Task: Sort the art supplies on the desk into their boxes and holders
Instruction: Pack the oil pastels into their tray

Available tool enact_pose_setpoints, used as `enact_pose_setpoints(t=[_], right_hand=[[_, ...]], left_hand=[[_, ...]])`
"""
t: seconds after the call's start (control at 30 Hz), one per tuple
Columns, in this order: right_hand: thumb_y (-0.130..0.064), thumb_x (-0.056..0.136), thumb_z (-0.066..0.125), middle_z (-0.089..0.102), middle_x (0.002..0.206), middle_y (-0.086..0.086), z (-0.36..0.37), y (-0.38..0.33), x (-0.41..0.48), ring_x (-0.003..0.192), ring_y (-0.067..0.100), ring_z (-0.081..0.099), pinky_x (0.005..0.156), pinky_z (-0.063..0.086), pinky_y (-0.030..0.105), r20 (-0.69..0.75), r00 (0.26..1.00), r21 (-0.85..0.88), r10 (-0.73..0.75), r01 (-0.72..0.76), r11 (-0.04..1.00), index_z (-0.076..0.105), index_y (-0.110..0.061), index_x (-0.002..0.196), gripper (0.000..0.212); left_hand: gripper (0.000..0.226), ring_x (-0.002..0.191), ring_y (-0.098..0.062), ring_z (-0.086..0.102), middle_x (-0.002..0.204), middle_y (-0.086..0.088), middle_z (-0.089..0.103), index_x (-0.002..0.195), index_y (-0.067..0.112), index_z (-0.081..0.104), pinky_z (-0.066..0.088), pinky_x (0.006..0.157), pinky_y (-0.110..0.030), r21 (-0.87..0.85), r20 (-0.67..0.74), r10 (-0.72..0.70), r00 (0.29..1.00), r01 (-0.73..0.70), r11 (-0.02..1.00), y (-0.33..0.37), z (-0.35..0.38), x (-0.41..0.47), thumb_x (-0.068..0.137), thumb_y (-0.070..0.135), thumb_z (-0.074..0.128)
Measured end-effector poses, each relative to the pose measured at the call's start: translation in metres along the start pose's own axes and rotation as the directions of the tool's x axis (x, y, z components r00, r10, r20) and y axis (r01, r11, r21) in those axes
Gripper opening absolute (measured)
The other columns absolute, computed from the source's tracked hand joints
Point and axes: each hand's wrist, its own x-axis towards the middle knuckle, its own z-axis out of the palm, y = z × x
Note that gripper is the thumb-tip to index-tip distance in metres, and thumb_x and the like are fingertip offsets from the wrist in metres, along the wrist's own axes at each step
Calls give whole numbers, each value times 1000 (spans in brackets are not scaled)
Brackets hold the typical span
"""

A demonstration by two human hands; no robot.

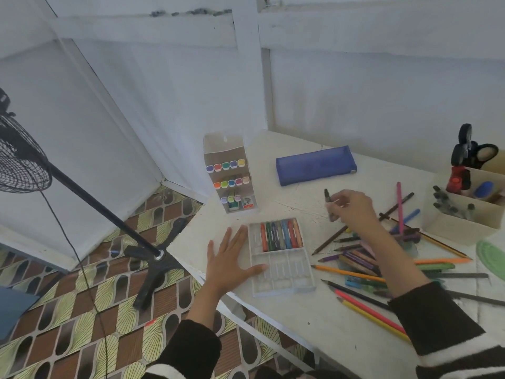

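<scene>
A clear plastic crayon tray [284, 272] lies on the white desk [314, 324], with several coloured crayons [281, 235] in its far row and the near slots bare. My left hand [229, 259] rests flat and spread against the tray's left edge. My right hand [352, 207] hovers right of the tray, pinching a dark crayon [329, 203] upright. A heap of loose coloured pencils [382, 258] spreads under and beside my right forearm.
A clear marker stand [229, 176] with coloured caps is at the desk's far left edge. A blue pencil case [315, 165] lies behind. A cream organiser [464, 203] with pens and scissors stands far right. A green stencil [492, 255] sits beside it. A fan stand [153, 253] is on the floor.
</scene>
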Motion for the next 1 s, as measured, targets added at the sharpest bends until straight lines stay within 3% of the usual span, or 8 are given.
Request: enact_pose_setpoints(t=[0.2, 0.3, 0.37, 0.5, 0.63, 0.8, 0.87, 1.0], right_hand=[[-8, 83, 69, 65, 68, 5, 59, -37, -25, 44, 1, 57, 45, 43, 12, 249, 966, 61, -61, 47, 997, 51, -18, 104, 29], [-13, 81, 71, 59, 64, -3, 93, -49, -35, 52, 4, 56, 59, 45, 15, 328, 933, -72, -150, 183, 980, 59, -17, 96, 19], [-15, 83, 66, 63, 76, 0, 111, -53, -40, 69, 11, 56, 64, 40, 13, 373, 911, -194, -178, 264, 945, 60, -15, 102, 20], [-22, 91, 54, 64, 101, 10, 133, -52, -47, 94, 24, 60, 76, 46, 31, 395, 891, -406, -225, 389, 827, 54, -10, 110, 23], [-34, 92, 53, 60, 109, 5, 129, -50, -50, 101, 22, 57, 83, 42, 31, 405, 886, -424, -223, 399, 813, 55, -14, 118, 32], [-54, 80, 64, 53, 109, 0, 107, -42, -50, 102, 21, 52, 75, 40, 30, 424, 886, -444, -186, 382, 810, 50, -30, 131, 59], [-60, 74, 66, 52, 120, -1, 105, -36, -48, 111, 20, 50, 82, 42, 32, 450, 879, -441, -159, 373, 816, 48, -32, 135, 69], [-59, 78, 62, 44, 141, -1, 108, -32, -49, 125, 20, 45, 95, 40, 35, 479, 865, -427, -153, 381, 820, 43, -32, 139, 69]], left_hand=[[100, 137, 1, -27, 147, 31, -21, 137, 47, -21, -18, 113, -47, 16, 22, 2, 1000, -2, 1000, 1, -1, 2, 54, 98, 3], [103, 139, 1, -25, 149, 30, -18, 141, 45, -18, -17, 114, -48, 27, 15, -4, 1000, 4, 1000, 1, 1, 2, 55, 97, 2], [103, 140, 0, -24, 152, 29, -16, 145, 42, -15, -18, 113, -47, 34, 9, -2, 1000, 1, 999, 0, 1, 2, 59, 95, 7], [102, 139, 1, -24, 151, 30, -16, 146, 42, -12, -18, 112, -46, 31, 5, 4, 1000, -5, 1000, 2, 0, 1, 60, 94, 5], [104, 140, 1, -23, 150, 31, -17, 147, 41, -11, -18, 112, -46, 40, -4, 9, 1000, -9, 999, 0, 0, 1, 59, 95, 1], [102, 138, 2, -25, 146, 33, -20, 141, 44, -16, -18, 112, -46, 46, 5, 11, 1000, -11, 999, -1, 1, 2, 55, 96, 0], [102, 138, 2, -26, 146, 33, -20, 140, 45, -17, -18, 112, -46, 46, 6, 13, 1000, -13, 999, -1, 1, 2, 55, 97, 3], [103, 137, 3, -27, 146, 34, -21, 140, 45, -17, -18, 112, -46, 55, 16, 6, 1000, -7, 998, -1, 1, 2, 54, 97, 8]])
